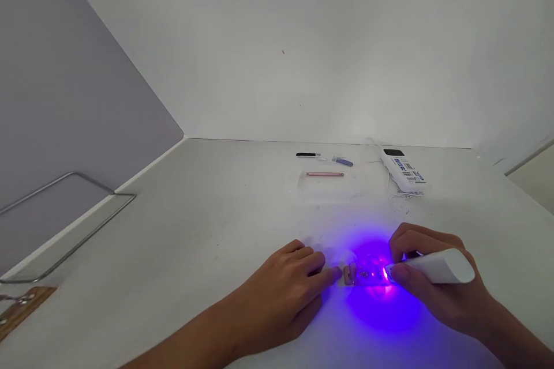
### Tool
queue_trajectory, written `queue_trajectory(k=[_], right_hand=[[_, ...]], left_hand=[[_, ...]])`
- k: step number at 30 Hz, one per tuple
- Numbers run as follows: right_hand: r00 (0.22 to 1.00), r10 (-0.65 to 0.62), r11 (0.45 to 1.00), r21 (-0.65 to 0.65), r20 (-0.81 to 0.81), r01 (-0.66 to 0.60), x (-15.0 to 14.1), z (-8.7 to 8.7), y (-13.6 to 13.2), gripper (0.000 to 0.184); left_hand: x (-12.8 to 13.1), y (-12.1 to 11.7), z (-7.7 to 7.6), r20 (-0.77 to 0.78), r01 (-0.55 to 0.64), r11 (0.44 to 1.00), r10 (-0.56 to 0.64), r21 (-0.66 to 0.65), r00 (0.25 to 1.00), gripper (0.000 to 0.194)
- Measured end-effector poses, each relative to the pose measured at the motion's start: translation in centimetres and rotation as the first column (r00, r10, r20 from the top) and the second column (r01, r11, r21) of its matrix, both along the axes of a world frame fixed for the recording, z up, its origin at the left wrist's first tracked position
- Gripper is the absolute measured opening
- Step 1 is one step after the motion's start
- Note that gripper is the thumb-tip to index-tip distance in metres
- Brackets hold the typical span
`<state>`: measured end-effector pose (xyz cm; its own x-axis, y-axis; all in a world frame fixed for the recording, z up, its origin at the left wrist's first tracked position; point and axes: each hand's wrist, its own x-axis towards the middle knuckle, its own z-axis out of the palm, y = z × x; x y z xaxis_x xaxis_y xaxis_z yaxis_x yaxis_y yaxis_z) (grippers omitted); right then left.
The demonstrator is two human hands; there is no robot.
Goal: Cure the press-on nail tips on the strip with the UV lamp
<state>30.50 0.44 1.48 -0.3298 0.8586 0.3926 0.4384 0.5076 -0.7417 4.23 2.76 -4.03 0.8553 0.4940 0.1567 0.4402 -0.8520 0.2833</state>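
Observation:
My right hand grips a white pen-shaped lamp that throws purple light onto the white table. The lamp's tip points left at a small strip of pale pieces lying in the glow. My left hand rests on the table, fingers curled, with a fingertip pressed on the left end of that strip. What the small pieces are is too hard to make out.
Farther back lie a clear flat tray with a pink stick, a black-handled tool and a white remote-like device. A bent metal wire frame stands at the left edge, by a wooden piece.

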Motion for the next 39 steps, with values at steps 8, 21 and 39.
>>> queue_trajectory(k=[8,21,39], right_hand=[[1.0,0.004,0.999,-0.033,0.013,-0.004,0.16,-0.24,-0.09,0.028],[0.999,0.008,1.0,-0.022,0.035,-0.007,0.18,-0.26,-0.11,0.024],[1.0,0.004,1.0,-0.003,0.03,-0.004,0.1,-0.16,-0.08,0.024]], left_hand=[[0.11,0.02,-0.02,0.008,-0.003,1.0,0.003,0.015,1.0,0.034],[0.0,-0.02,-0.11,0.012,0.002,1.0,-0.003,0.011,1.0,0.033],[0.0,-0.04,-0.09,-0.002,0.001,1.0,-0.001,0.007,1.0,0.034]])
